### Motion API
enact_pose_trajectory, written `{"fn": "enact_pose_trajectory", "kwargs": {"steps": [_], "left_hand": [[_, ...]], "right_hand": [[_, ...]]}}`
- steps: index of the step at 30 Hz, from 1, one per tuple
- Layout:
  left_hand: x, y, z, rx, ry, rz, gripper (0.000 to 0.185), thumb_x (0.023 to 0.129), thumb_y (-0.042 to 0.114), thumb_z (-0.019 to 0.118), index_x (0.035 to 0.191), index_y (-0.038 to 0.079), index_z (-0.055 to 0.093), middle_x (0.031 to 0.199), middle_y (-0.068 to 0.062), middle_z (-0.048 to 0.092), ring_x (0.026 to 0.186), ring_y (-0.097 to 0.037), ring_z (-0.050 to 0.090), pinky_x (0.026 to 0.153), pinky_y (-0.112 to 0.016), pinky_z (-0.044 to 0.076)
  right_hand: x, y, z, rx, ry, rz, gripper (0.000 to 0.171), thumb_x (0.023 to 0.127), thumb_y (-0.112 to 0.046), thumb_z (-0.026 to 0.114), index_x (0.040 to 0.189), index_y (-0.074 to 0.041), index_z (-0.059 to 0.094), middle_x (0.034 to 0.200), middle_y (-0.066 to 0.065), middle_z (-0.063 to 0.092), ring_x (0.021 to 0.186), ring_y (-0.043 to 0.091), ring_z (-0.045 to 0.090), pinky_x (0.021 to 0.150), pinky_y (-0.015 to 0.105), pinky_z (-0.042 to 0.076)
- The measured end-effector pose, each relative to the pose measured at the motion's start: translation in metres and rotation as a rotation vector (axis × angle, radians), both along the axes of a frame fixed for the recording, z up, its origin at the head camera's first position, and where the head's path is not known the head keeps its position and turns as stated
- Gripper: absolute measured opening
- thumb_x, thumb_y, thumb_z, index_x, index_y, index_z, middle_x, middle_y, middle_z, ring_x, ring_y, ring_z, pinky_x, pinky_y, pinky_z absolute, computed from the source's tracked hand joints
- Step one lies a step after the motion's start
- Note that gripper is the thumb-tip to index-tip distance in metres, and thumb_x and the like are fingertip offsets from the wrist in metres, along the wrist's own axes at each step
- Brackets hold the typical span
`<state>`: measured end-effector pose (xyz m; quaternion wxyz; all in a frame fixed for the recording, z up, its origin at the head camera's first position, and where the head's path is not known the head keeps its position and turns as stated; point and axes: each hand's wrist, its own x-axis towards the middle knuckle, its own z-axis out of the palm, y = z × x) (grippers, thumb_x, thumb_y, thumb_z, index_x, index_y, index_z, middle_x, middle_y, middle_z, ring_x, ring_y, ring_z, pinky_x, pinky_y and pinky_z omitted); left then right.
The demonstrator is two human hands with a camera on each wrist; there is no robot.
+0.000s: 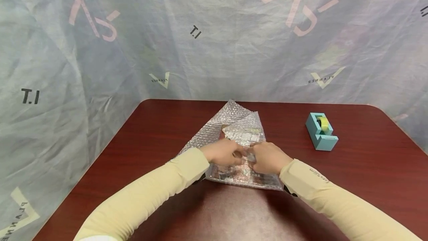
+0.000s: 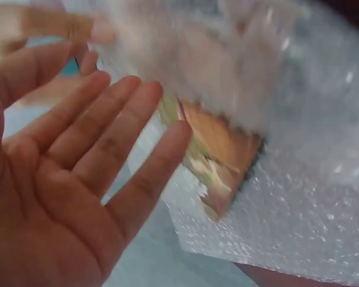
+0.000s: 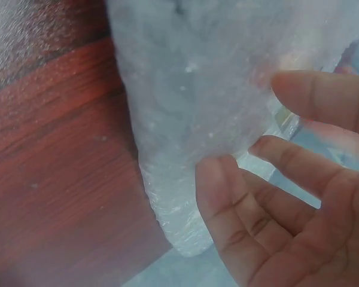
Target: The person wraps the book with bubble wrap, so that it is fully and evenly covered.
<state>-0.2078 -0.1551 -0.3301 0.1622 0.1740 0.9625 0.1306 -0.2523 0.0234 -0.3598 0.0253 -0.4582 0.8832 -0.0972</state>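
Note:
Bubble wrap lies on the table, folded over a flat, colourfully printed item that shows through it. An orange and green corner of this item is visible in the left wrist view. My left hand is over the middle of the wrapped item, fingers extended and palm facing the camera in its wrist view. From the right, my right hand meets it, its fingertips at the wrap with thumb and fingers apart. A small clear patch shines between the two hands.
A light-blue tape dispenser with a yellow roll stands to the right on the dark red table. Grey printed cloth hangs behind the table and along its sides. Loose wrap extends toward the back left.

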Motion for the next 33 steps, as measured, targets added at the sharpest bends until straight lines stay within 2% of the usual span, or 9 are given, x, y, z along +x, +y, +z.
{"fn": "enact_pose_trajectory", "kwargs": {"steps": [3, 7, 13, 19, 21, 25, 27, 29, 33], "left_hand": [[-0.014, -0.009, 0.002, 0.048, 0.059, 0.092, 0.029, 0.102, 0.02, 0.064, 0.128, 0.01, 0.07, 0.117, -0.008, 0.073, 0.105, -0.02, 0.069, 0.094, -0.035, 0.054], [-0.035, -0.025, -0.002, 0.005, 0.183, 0.231, 0.024, 0.102, 0.019, 0.061, 0.121, 0.014, 0.074, 0.116, -0.007, 0.073, 0.095, -0.02, 0.068, 0.085, -0.036, 0.054], [-0.06, -0.043, -0.009, -0.036, 0.253, 0.467, 0.03, 0.103, 0.022, 0.06, 0.131, 0.017, 0.069, 0.119, -0.007, 0.072, 0.091, -0.024, 0.069, 0.076, -0.042, 0.056], [-0.089, -0.054, -0.019, -0.061, 0.206, 0.558, 0.057, 0.099, 0.027, 0.066, 0.151, 0.009, 0.049, 0.139, -0.015, 0.061, 0.113, -0.032, 0.066, 0.091, -0.046, 0.056], [-0.108, -0.062, -0.033, -0.086, 0.198, 0.546, 0.064, 0.098, 0.029, 0.068, 0.152, 0.003, 0.043, 0.135, -0.019, 0.062, 0.112, -0.033, 0.066, 0.09, -0.044, 0.056], [-0.132, -0.069, -0.046, -0.086, 0.077, 0.575, 0.071, 0.101, 0.026, 0.06, 0.158, -0.001, 0.027, 0.133, -0.023, 0.061, 0.114, -0.035, 0.065, 0.098, -0.045, 0.051], [-0.136, -0.069, -0.045, -0.076, 0.033, 0.608, 0.074, 0.103, 0.026, 0.056, 0.161, 0.001, 0.019, 0.137, -0.024, 0.06, 0.12, -0.037, 0.062, 0.108, -0.048, 0.044], [-0.131, -0.063, -0.034, -0.072, -0.011, 0.66, 0.075, 0.104, 0.026, 0.054, 0.163, 0.005, 0.013, 0.144, -0.022, 0.055, 0.13, -0.038, 0.055, 0.116, -0.052, 0.034], [-0.124, -0.058, -0.025, -0.067, 0.092, 0.678, 0.066, 0.104, 0.029, 0.058, 0.16, 0.008, 0.029, 0.144, -0.017, 0.057, 0.129, -0.037, 0.056, 0.112, -0.052, 0.04]], "right_hand": [[0.0, -0.001, 0.0, 0.013, -0.001, -0.002, 0.042, 0.084, -0.013, 0.075, 0.125, -0.005, 0.072, 0.122, 0.019, 0.069, 0.101, 0.04, 0.068, 0.083, 0.049, 0.057], [0.002, -0.003, 0.0, 0.031, 0.0, 0.0, 0.048, 0.086, -0.013, 0.073, 0.132, -0.001, 0.067, 0.126, 0.022, 0.067, 0.108, 0.041, 0.067, 0.09, 0.05, 0.055], [0.006, -0.007, -0.002, 0.033, -0.002, -0.017, 0.05, 0.082, -0.009, 0.073, 0.131, 0.0, 0.067, 0.126, 0.023, 0.067, 0.108, 0.041, 0.067, 0.088, 0.05, 0.056], [0.007, -0.007, -0.002, 0.017, 0.001, -0.025, 0.046, 0.081, -0.008, 0.073, 0.126, 0.0, 0.07, 0.119, 0.019, 0.07, 0.088, 0.035, 0.069, 0.074, 0.044, 0.057], [0.007, -0.006, -0.002, 0.008, 0.011, -0.024, 0.043, 0.081, -0.008, 0.073, 0.123, -0.001, 0.072, 0.114, 0.017, 0.071, 0.083, 0.033, 0.068, 0.071, 0.043, 0.057], [0.005, -0.005, -0.003, 0.0, 0.033, -0.027, 0.039, 0.079, -0.009, 0.074, 0.117, -0.003, 0.073, 0.11, 0.015, 0.071, 0.082, 0.033, 0.068, 0.071, 0.045, 0.057], [0.005, -0.005, -0.004, -0.001, 0.035, -0.029, 0.039, 0.078, -0.009, 0.074, 0.117, -0.004, 0.073, 0.111, 0.016, 0.071, 0.083, 0.034, 0.068, 0.072, 0.045, 0.057], [0.004, -0.005, -0.004, -0.002, 0.038, -0.028, 0.039, 0.078, -0.009, 0.074, 0.117, -0.005, 0.073, 0.112, 0.016, 0.071, 0.083, 0.034, 0.068, 0.071, 0.045, 0.057], [0.004, -0.004, -0.004, -0.004, 0.063, -0.018, 0.039, 0.078, -0.008, 0.073, 0.117, -0.005, 0.072, 0.11, 0.015, 0.071, 0.082, 0.035, 0.068, 0.069, 0.045, 0.057]]}}
